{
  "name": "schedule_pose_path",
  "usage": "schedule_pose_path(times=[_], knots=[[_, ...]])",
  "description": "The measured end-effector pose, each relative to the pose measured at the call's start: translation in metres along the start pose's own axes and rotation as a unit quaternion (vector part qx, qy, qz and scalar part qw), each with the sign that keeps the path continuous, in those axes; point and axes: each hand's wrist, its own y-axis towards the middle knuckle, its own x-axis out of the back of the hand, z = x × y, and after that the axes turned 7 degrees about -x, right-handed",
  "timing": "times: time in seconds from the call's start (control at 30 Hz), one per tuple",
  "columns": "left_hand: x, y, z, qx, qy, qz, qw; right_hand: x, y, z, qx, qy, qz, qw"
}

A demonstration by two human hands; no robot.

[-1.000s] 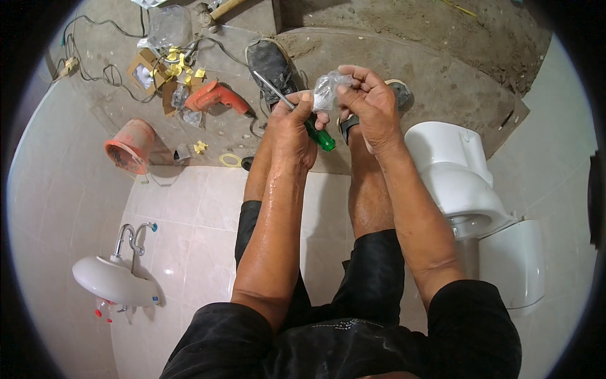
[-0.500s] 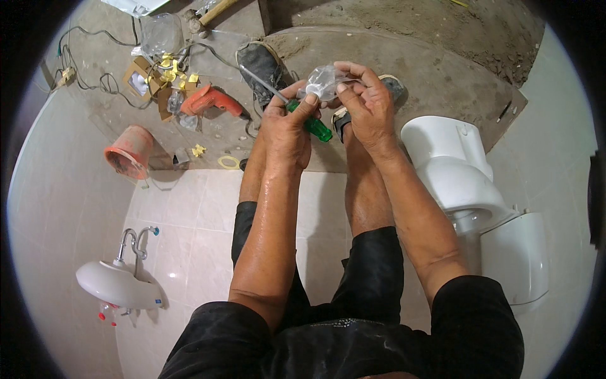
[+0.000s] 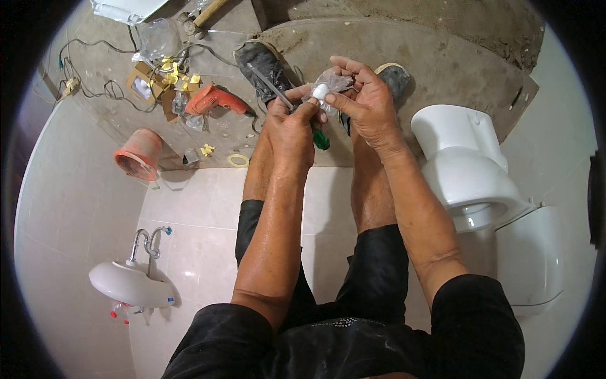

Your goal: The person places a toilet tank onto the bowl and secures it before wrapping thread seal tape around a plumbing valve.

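Two hands, left (image 3: 290, 132) and right (image 3: 374, 114), pinch a clear plastic bag (image 3: 329, 85), the left also gripping a green-handled screwdriver (image 3: 321, 140).

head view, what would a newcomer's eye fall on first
Probably the crinkled clear plastic with a white piece, held between the left hand and right hand at upper centre; a green-handled screwdriver is in the left hand too. Next, likely, the orange drill on the concrete at upper left, and the big white toilet at the right.
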Motion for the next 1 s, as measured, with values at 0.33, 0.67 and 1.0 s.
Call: schedule_pose_path(times=[0.33,0.67,1.0], knots=[[-0.006,-0.004,0.008,0.02,-0.009,-0.018,1.0,0.008,-0.018,-0.004,-0.031,0.083,-0.075,0.993],[-0.006,-0.008,0.019,-0.019,0.064,0.002,0.998,0.023,-0.03,-0.009,-0.101,-0.096,-0.063,0.988],[-0.009,-0.008,0.023,0.068,0.045,0.036,0.996,0.023,-0.031,-0.012,-0.001,0.026,-0.065,0.998]])
